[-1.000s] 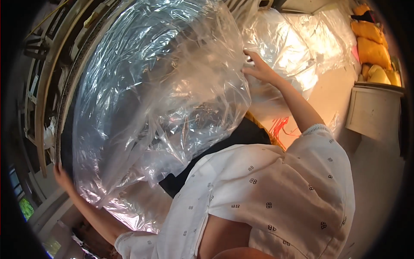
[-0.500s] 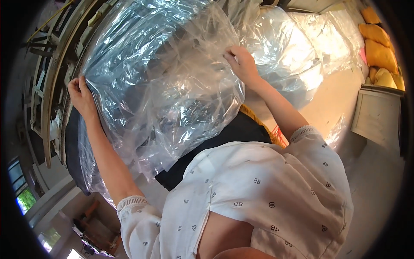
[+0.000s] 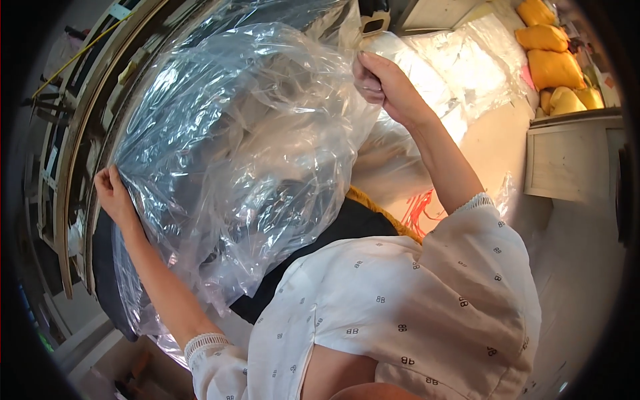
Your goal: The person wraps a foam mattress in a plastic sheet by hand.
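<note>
A large sheet of clear, crinkled plastic film billows in front of me, stretched between my hands. My left hand pinches its left edge, and creases fan out from those fingers. On the right, my right hand is closed on the film's other side, higher up and farther away. Beneath the film's near edge shows dark cloth with a yellow-orange border. Through the film, what lies underneath is blurred by glare.
A curved-looking wooden rack runs along the left. More clear plastic is spread at the back right. Orange bundles sit on a pale cabinet at far right. Red strands lie on the floor beside the dark cloth.
The film has puffed up between my hands. My left hand has come lower and nearer, while my right hand has moved slightly up and right. The view has shifted a little.
</note>
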Demonstrator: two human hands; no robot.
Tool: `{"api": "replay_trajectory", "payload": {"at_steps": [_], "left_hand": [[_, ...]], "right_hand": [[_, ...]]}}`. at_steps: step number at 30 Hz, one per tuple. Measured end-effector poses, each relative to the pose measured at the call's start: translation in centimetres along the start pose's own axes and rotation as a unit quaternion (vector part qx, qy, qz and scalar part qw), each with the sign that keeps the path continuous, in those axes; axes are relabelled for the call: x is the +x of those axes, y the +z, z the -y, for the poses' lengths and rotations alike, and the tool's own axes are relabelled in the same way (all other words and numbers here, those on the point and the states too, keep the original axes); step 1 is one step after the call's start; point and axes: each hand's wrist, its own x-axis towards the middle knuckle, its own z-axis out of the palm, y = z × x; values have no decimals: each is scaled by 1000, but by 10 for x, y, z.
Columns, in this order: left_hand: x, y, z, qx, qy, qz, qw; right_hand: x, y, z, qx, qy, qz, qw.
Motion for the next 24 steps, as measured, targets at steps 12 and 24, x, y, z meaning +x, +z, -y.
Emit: {"api": "replay_trajectory", "payload": {"at_steps": [12,24], "left_hand": [[1,3,-3,5,14,8,1000],[-1,4,-8,-22,7,20,1000]], "right_hand": [[16,-9,45,-15,-33,56,998],[15,-5,61,-65,-67,52,994]]}}
